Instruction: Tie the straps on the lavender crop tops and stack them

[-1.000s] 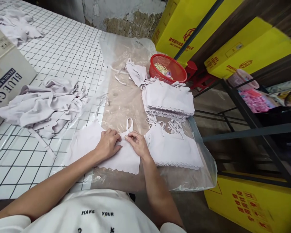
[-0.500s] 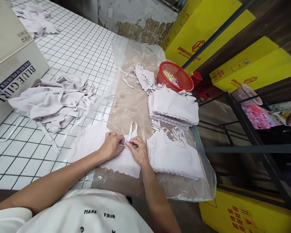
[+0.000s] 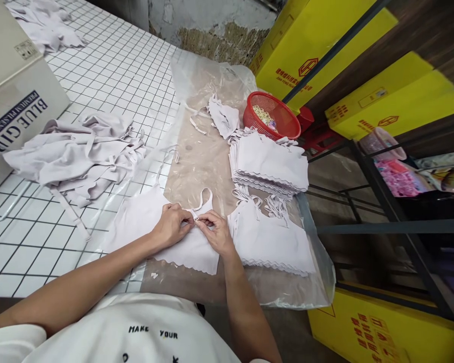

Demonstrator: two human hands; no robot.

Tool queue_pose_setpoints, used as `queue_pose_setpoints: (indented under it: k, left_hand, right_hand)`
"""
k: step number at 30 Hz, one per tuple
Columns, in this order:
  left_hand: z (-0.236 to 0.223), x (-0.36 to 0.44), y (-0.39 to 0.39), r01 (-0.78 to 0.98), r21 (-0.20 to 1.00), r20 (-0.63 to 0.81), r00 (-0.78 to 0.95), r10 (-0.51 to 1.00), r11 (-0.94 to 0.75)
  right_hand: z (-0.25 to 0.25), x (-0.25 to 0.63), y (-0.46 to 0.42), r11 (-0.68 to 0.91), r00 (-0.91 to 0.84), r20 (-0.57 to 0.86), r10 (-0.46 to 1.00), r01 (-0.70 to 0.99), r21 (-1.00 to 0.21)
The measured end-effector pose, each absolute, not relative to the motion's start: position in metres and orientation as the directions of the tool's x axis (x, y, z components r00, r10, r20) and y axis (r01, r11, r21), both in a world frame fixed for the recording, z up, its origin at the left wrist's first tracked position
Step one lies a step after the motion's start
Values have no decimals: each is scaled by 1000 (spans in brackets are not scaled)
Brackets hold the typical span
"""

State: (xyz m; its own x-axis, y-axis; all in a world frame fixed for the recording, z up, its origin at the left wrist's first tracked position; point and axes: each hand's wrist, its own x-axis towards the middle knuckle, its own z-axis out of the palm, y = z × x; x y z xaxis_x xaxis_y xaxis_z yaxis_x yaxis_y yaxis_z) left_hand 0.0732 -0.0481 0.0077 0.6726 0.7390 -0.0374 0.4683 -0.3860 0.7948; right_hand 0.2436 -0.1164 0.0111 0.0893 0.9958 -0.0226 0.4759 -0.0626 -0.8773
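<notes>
A pale lilac camisole top with a scalloped hem lies flat in front of me on a clear plastic sheet. My left hand pinches the garment's strap near its neckline. Close beside it, my right hand is closed in a pinch on the same strap, fingertips almost meeting the left ones. The strap's upper part stands up in a loop beyond my fingers. What exactly lies between the fingertips is too small to make out. Just right of my right hand is a neat stack of similar tops.
Another stack of tops sits behind, near a red basket holding small yellowish pieces. Left lie a loose heap of garments and a cardboard box. A dark metal rack and yellow boxes stand at right.
Both hands stay at the strap with only slight finger movement. The whole view has shifted a little, so things appear slightly further left and up.
</notes>
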Motion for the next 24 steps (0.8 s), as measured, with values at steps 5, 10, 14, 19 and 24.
queue_pose_setpoints:
  k: [5,10,14,19,24]
  left_hand:
    - [11,72,-47,473,787,-52,690,722,-396]
    - [15,69,-44,447,793,-37,715,699,-415]
    - [20,68,-40,364,867,-16,701,713,-339]
    - [23,71,-37,318,900,1,681,732,-298]
    - [29,73,-33,402,755,56,748,661,-518]
  right_hand:
    - [11,243,-117,-70,84,-33,996,486,-871]
    - [10,242,-118,-90,116,-42,992,447,-890]
    - [9,241,-118,-103,151,-39,988,447,-889]
    - [22,240,-120,-96,123,-32,992,561,-822]
    - [55,243,-113,54,13,86,996,689,-723]
